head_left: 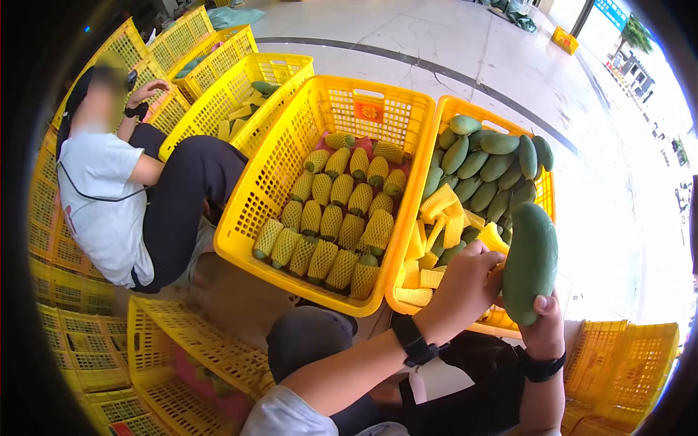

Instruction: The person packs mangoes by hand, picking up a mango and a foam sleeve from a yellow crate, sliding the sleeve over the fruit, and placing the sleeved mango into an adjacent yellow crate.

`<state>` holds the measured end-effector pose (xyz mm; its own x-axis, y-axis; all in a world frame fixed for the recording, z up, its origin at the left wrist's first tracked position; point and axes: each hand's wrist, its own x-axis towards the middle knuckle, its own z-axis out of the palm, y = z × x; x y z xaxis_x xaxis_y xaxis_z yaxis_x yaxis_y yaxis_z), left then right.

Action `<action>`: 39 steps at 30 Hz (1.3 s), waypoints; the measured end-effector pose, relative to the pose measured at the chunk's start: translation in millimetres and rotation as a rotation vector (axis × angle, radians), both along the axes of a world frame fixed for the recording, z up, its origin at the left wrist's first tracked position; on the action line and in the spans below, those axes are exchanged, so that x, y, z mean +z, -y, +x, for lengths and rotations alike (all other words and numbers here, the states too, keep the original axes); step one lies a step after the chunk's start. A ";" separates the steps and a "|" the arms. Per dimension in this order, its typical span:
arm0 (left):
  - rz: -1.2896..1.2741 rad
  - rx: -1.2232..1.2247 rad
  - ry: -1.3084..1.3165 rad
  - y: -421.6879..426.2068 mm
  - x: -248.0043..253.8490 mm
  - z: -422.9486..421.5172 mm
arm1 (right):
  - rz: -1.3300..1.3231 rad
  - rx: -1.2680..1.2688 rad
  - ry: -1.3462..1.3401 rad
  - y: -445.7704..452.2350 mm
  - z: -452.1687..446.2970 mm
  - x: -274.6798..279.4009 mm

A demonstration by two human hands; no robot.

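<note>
My right hand is wrapped round the lower end of a large green mango, held upright above the right crate. Close beside it, my left hand is closed, with a yellow foam net sleeve sticking up from its fingers; the mango partly hides the fingertips. Beyond both hands, the right yellow crate holds a pile of bare green mangoes and a heap of loose foam sleeves. To its left, another yellow crate contains rows of mangoes in foam nets.
At the left a person sits beside a yellow crate containing sleeves and mangoes. A tilted crate stands at the lower left, and stacked crates at the lower right. Tiled floor stretches behind.
</note>
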<state>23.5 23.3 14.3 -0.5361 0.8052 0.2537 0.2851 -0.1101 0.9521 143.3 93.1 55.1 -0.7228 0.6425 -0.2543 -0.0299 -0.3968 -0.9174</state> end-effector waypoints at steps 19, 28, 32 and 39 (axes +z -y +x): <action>-0.127 -0.085 1.171 -11.9 -8.9 -23.9 | -0.351 0.082 -0.068 -12.7 10.1 -21.9; -0.151 0.053 0.184 -5.3 -20.8 -22.3 | -0.317 0.150 -0.077 -1.9 4.4 -17.8; -0.202 0.094 0.310 1.0 -6.3 -47.0 | -0.030 0.223 0.120 -6.0 7.8 -16.7; 0.117 0.231 -0.434 1.9 -9.7 -49.8 | 0.528 0.254 0.377 -3.3 1.9 -33.5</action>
